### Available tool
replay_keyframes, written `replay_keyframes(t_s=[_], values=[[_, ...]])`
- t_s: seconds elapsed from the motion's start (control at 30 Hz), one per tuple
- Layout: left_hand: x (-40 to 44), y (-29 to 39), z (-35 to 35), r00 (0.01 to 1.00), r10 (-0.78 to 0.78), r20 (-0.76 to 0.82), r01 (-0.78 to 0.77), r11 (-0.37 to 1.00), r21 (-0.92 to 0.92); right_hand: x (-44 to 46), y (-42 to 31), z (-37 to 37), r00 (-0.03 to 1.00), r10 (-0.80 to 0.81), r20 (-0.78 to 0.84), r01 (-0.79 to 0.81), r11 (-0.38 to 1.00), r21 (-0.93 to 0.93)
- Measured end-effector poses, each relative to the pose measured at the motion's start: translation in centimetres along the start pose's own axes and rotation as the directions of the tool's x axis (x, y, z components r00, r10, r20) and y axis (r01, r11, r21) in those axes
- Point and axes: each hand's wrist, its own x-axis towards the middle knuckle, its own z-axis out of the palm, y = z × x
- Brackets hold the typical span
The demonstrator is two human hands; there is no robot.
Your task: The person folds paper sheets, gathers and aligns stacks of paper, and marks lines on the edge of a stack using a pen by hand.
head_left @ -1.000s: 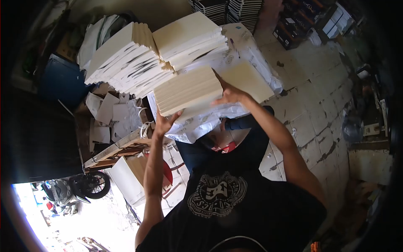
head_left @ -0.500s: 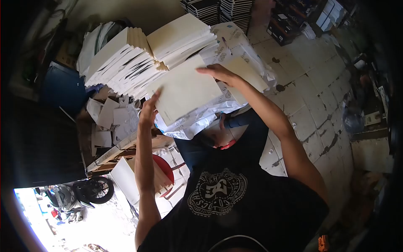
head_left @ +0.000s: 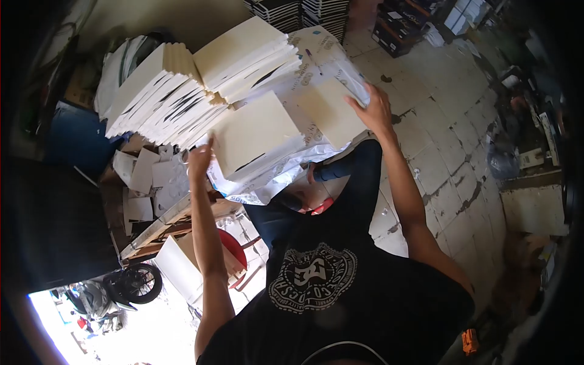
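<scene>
My left hand (head_left: 199, 159) is at the left edge of a low stack of cream sheets (head_left: 255, 131), with a finger against its side and some fingers hard to make out. My right hand (head_left: 374, 111) is open, thumb and fingers apart, at the right edge of a thinner cream pile (head_left: 331, 112). Both piles lie on white printed wrapping (head_left: 313, 52) with blue-grey lettering. Behind them stand two taller stacks of folded cream sheets, one at the far left (head_left: 152, 97) and one in the middle (head_left: 243, 55).
A pen (head_left: 308, 53) lies on the wrapping. Paper scraps (head_left: 146, 170) fill a spot left of the work surface. Dark bound stacks (head_left: 325, 18) and boxes (head_left: 395, 30) stand at the back. A red stool (head_left: 234, 249) is below left, with boards on it.
The cream sheet held between both hands now rests on the low stack. My right hand has moved right to the thinner pile; my left hand stays by the stack's left edge.
</scene>
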Motion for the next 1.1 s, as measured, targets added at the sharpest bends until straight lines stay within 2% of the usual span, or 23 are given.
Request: replay_keyframes(t_s=[0.07, 0.1, 0.13, 0.2, 0.23, 0.33, 0.37, 0.4, 0.47, 0.53, 0.57, 0.6, 0.67, 0.7, 0.73, 0.77, 0.8, 0.83, 0.93, 0.97, 1.0, 1.03, 1.1], values=[[-4.0, 3.0, -1.8, 0.968, -0.017, -0.252, -0.074, 0.934, -0.348, -3.9, 2.5, -0.9, 0.982, 0.161, 0.1, -0.133, 0.962, -0.238], [-5.8, 4.7, -2.4, 0.927, 0.068, -0.369, -0.215, 0.903, -0.373, -5.6, 3.9, -0.9, 0.959, 0.247, 0.137, -0.185, 0.916, -0.356], [-7.4, 6.3, -2.8, 0.862, 0.139, -0.487, -0.351, 0.856, -0.378, -6.9, 5.7, -0.1, 0.947, 0.279, 0.158, -0.249, 0.95, -0.187], [-10.1, 8.8, -3.0, 0.759, 0.247, -0.602, -0.478, 0.84, -0.258, -9.1, 8.5, 2.2, 0.918, 0.329, 0.221, -0.369, 0.914, 0.169], [-11.3, 9.8, -3.1, 0.749, 0.247, -0.615, -0.497, 0.823, -0.276, -9.4, 8.5, 2.8, 0.955, 0.269, 0.122, -0.291, 0.927, 0.234], [-13.7, 10.7, -3.2, 0.747, 0.269, -0.608, -0.542, 0.776, -0.322, -9.1, 8.3, 3.8, 0.865, 0.464, 0.192, -0.501, 0.772, 0.392], [-14.6, 10.9, -3.2, 0.75, 0.253, -0.612, -0.537, 0.772, -0.339, -9.1, 8.6, 4.6, 0.875, 0.468, 0.125, -0.462, 0.728, 0.506], [-15.1, 10.6, -3.2, 0.736, 0.255, -0.627, -0.552, 0.762, -0.339, -9.1, 8.5, 4.9, 0.835, 0.538, 0.114, -0.504, 0.666, 0.55], [-16.6, 10.4, -3.3, 0.724, 0.224, -0.653, -0.558, 0.746, -0.364, -9.1, 8.6, 4.7, 0.716, 0.661, 0.224, -0.652, 0.519, 0.552], [-17.7, 10.2, -3.5, 0.708, 0.213, -0.673, -0.584, 0.713, -0.388, -8.7, 8.6, 4.3, 0.696, 0.664, 0.272, -0.689, 0.512, 0.514], [-18.2, 10.1, -3.6, 0.697, 0.228, -0.68, -0.606, 0.695, -0.388, -8.0, 8.1, 3.3, 0.759, 0.603, 0.245, -0.651, 0.7, 0.294], [-18.6, 10.4, -3.5, 0.688, 0.243, -0.684, -0.627, 0.674, -0.391, -7.5, 7.8, 2.8, 0.829, 0.518, 0.21, -0.554, 0.81, 0.192], [-19.3, 12.0, -3.1, 0.683, 0.272, -0.678, -0.642, 0.666, -0.38, -6.3, 7.3, 2.0, 0.933, 0.318, 0.169, -0.315, 0.948, -0.04], [-19.7, 13.1, -2.7, 0.672, 0.299, -0.678, -0.655, 0.667, -0.354, -5.4, 6.7, 1.4, 0.996, 0.082, -0.028, -0.085, 0.99, -0.11], [-19.9, 14.3, -2.2, 0.656, 0.326, -0.681, -0.671, 0.665, -0.328, -4.7, 6.1, 0.4, 0.989, 0.146, -0.034, -0.144, 0.988, 0.055], [-20.3, 15.5, -1.4, 0.597, 0.418, -0.685, -0.732, 0.633, -0.252, -3.4, 3.9, -1.8, 0.979, 0.204, -0.029, -0.193, 0.956, 0.221], [-20.9, 17.1, -1.0, 0.517, 0.582, -0.628, -0.795, 0.598, -0.1, -2.2, 1.6, -4.0, 0.967, 0.256, -0.007, -0.234, 0.894, 0.383], [-22.0, 19.1, 0.0, 0.451, 0.677, -0.582, -0.841, 0.54, -0.025, -1.3, -0.3, -6.5, 0.981, 0.193, 0.015, -0.179, 0.875, 0.45], [-24.8, 25.5, 4.4, 0.197, 0.92, -0.339, -0.968, 0.238, 0.085, -0.2, -5.7, -14.6, 0.988, -0.052, 0.142, -0.017, 0.895, 0.447], [-25.2, 27.2, 6.5, 0.161, 0.924, -0.347, -0.978, 0.197, 0.071, -0.3, -7.1, -16.9, 0.973, -0.144, 0.18, 0.038, 0.871, 0.489], [-25.5, 28.6, 8.2, 0.12, 0.927, -0.354, -0.987, 0.15, 0.061, -0.8, -8.1, -18.6, 0.971, -0.192, 0.145, 0.076, 0.817, 0.571], [-25.6, 28.8, 9.6, 0.123, 0.951, -0.285, -0.984, 0.153, 0.086, -1.4, -8.9, -19.7, 0.967, -0.234, 0.101, 0.115, 0.754, 0.647], [-25.0, 28.0, 11.8, 0.111, 0.972, -0.206, -0.988, 0.13, 0.08, -3.4, -9.2, -20.4, 0.985, -0.076, 0.157, -0.061, 0.693, 0.718]])
